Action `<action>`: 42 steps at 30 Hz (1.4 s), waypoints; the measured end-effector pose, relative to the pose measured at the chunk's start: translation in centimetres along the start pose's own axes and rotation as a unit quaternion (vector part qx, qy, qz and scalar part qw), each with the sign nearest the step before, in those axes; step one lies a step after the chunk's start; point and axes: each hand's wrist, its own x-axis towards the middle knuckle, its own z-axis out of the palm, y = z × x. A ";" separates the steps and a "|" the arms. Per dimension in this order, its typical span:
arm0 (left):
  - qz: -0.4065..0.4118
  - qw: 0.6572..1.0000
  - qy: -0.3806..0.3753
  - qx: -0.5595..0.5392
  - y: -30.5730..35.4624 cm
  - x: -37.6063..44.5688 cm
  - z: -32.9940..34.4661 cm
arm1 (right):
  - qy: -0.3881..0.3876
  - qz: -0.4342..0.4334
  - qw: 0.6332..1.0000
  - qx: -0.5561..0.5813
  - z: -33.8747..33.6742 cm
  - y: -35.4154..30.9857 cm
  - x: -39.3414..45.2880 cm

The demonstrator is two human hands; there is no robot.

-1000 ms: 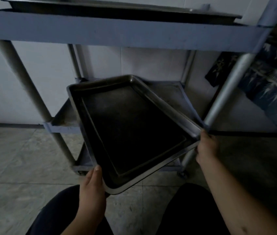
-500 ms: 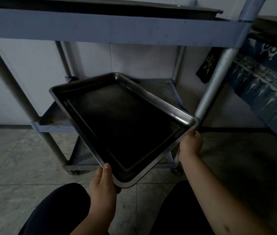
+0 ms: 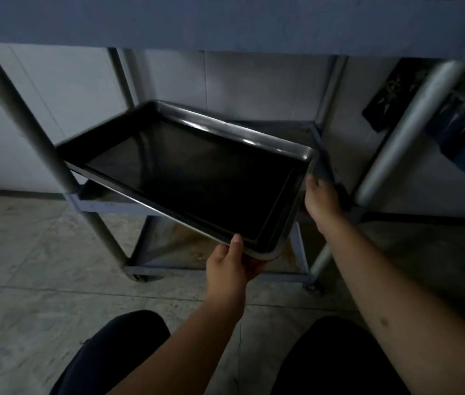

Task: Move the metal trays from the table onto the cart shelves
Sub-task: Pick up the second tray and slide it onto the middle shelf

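So the tray point(image 3: 194, 178) is way further in than it was half a second ago. Back then it hung out in front of the cart point(image 3: 225, 21) with one corner pointing at the person; now it's swung round flatter and its far left corner has slid in past the front left post point(image 3: 26, 121), sitting over the middle shelf point(image 3: 111, 205). The near right corner still sticks out toward the person, off the shelf edge, so it's partly over the shelf and partly in the air. I can't tell if it's actually touching the shelf yet.

Left hand point(image 3: 231, 266) is closed on the near corner, thumb on top of the rim and fingers curled underneath. It has moved right and forward compared with before. Right hand point(image 3: 321, 199) is wrapped on the right end of the tray, just under the rim, close to the front right post point(image 3: 402, 129); the fingers are hidden behind the tray edge.

The camera has also dropped lower, so the top shelf rail now fills the top of the view. Bottom shelf point(image 3: 219, 252) shows under the tray, with a wheel point(image 3: 312, 289) on the tiled floor point(image 3: 40, 266).
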 end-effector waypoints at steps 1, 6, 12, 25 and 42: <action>-0.009 1.000 -0.002 -0.001 0.0 1.0 1.0 | -0.013 -0.011 1.000 -0.008 0.2 0.4 -1.0; -0.038 0.997 -0.033 0.053 -0.6 4.7 5.5 | -0.102 0.048 0.992 0.051 0.1 1.3 -3.0; 0.047 0.931 -0.145 0.332 1.8 6.7 6.4 | -0.043 -0.015 0.973 -0.226 -1.3 0.0 1.2; 0.435 0.579 -0.074 0.686 6.5 14.7 0.8 | -0.058 -0.397 0.891 -0.212 -0.1 0.3 0.8; 0.280 0.540 -0.130 0.783 6.7 14.6 0.4 | -0.085 -0.313 0.883 -0.339 0.5 -0.1 -1.5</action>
